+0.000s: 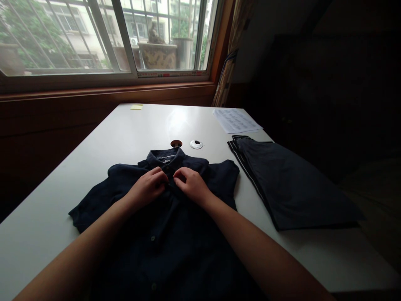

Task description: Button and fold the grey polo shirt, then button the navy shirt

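A dark navy button-up shirt (175, 242) lies front side up on the white table (103, 142), its collar pointing away from me. On the upper placket, just below the collar, my left hand (150, 182) has its fingers closed on the fabric. Close beside it, my right hand (191, 184) pinches the placket from the other side, thumb and forefinger together. A small gap separates the two hands. The button or buttonhole between the fingertips is too small and dark to make out. Lower down, a pale button (153, 238) shows on the front.
Folded dark trousers (300, 184) with striped edging lie on the table's right side. Behind them are printed sheets (236, 120). A yellow sticky note (136, 107) sits at the far left edge. Beyond the collar are a cable hole (176, 143) and a white round cover (196, 144).
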{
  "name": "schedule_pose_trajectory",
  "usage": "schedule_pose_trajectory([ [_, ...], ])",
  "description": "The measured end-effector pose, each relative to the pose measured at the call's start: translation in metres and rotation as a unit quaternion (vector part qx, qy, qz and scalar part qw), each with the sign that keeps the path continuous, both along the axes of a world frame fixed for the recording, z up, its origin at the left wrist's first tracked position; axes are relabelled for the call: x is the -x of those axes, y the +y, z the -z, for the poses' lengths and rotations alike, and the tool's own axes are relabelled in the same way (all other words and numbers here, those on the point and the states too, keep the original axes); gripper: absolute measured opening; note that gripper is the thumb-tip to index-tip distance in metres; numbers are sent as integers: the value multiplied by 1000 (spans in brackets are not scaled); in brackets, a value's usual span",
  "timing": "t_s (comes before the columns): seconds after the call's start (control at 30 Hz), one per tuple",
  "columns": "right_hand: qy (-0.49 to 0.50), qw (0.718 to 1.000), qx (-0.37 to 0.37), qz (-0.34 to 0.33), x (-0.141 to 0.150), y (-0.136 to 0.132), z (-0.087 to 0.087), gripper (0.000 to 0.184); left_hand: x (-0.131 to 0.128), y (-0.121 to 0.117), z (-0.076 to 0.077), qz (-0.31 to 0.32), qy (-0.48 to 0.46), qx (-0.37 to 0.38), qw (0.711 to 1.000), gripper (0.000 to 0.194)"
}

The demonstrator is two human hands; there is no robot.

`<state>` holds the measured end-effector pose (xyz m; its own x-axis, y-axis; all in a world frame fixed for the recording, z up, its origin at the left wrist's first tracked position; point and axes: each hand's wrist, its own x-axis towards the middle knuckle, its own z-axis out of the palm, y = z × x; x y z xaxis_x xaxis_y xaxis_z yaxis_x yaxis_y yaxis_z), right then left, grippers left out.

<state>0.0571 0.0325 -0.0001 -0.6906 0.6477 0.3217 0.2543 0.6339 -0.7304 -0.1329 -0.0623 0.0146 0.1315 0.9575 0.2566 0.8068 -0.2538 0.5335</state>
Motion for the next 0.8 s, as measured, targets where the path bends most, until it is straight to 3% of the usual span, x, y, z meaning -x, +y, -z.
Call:
schedule_pose_trajectory([
  [0.2, -57, 996, -63, 4, 1, 0, 3, 6, 0, 0, 2, 2, 8, -5, 1000, 17],
  [0.8, -102, 992, -72, 34, 3, -1, 1, 11, -1, 0, 1, 2, 24, -10, 1000, 18],
])
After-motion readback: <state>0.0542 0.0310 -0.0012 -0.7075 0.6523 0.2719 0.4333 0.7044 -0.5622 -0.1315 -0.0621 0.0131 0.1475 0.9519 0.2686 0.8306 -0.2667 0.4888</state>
